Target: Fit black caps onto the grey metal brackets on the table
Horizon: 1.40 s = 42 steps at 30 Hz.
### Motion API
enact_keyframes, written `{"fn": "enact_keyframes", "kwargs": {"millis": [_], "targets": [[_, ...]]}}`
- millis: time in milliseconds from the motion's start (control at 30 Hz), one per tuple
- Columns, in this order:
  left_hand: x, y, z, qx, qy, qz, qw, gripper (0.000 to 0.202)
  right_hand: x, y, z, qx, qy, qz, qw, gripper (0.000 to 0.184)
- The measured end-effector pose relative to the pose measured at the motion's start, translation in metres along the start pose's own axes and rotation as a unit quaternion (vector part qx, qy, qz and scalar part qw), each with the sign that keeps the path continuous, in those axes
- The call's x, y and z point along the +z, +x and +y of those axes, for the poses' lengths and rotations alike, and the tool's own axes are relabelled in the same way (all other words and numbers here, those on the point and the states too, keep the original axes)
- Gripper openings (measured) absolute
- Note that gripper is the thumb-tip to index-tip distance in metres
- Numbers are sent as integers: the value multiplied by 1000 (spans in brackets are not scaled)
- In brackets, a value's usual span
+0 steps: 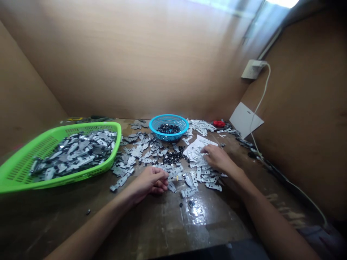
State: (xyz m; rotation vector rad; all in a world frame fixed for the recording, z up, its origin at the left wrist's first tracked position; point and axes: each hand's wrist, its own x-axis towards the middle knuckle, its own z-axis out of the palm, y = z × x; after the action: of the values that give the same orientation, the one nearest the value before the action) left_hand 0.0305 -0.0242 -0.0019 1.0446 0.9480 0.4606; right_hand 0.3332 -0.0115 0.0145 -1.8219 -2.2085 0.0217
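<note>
The near tabletop (pixel 151 231) offers passage, but grey pieces (pixel 131 160) and the green basket (pixel 117 153) obstruct the left.

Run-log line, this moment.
left hand: beside gray parts, grip unclear | right hand: over gray parts on white paper | blue basket: black pieces

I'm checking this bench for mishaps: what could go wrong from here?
The right hand, amid loosely piled gray parts, could knock some askew. Small black pieces lying loose nearby might get swept away or lost. The green basket, holding many similar parts, could spill if bumped.
</note>
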Motion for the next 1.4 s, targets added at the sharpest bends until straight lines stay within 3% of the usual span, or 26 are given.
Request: {"fn": "enact_keyframes", "kwargs": {"millis": [167,433,600,833,1033,1267,1400], "targets": [[0,0,1,-1,0,1,1000,31,-8,-1,18,-51,4,-82,995,29],[0,0,0,-2,3,-9,1000,31,-6,3,9,-120,11,-65,991,13],[0,-1,2,0,-2,-4,1000,31,-4,2,9,-141,27,-73,987,18],[1,-3,4,1,-23,-10,1000,29,1,3,9,-139,35,-63,988,34],[1,-5,5,3,-43,-14,999,28,3,3,1,-130,8,-40,991,29],[-1,-4,3,8,-44,-22,999,30,7,4,1,-62,-26,-8,998,20],[0,-4,4,6,-43,-22,999,29,8,2,-2,-35,-35,-9,999,28]]}}
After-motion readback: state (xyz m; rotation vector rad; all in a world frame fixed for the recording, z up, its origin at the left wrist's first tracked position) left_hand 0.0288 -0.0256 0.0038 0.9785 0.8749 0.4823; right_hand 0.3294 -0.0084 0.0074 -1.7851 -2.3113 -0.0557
